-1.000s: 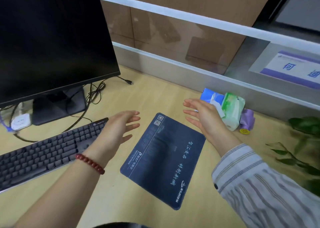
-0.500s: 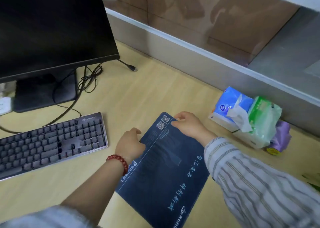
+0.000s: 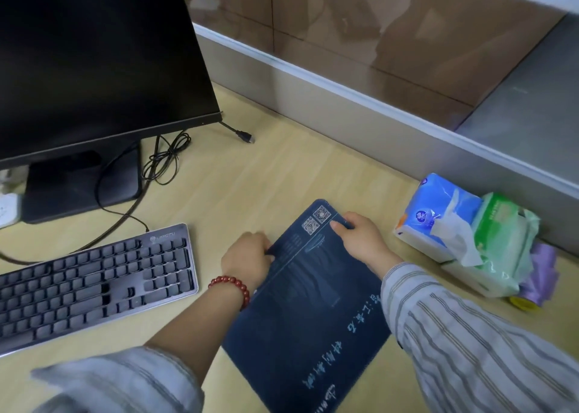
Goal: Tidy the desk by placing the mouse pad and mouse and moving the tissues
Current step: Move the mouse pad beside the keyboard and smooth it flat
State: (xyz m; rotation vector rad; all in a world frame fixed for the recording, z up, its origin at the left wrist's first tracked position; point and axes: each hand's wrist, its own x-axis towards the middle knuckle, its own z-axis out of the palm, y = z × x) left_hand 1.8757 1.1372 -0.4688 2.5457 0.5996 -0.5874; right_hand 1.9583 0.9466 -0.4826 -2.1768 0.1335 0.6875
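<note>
Now closed on the mouse pad [image 3: 310, 303], no longer spread above: left hand [image 3: 247, 260] pinching its left edge, right hand [image 3: 360, 240] gripping its far corner. Best squared beside the keyboard [image 3: 94, 284], kept flat.

two qr codes on mouse pad [image 3: 313, 303], lettering unreadable
</note>
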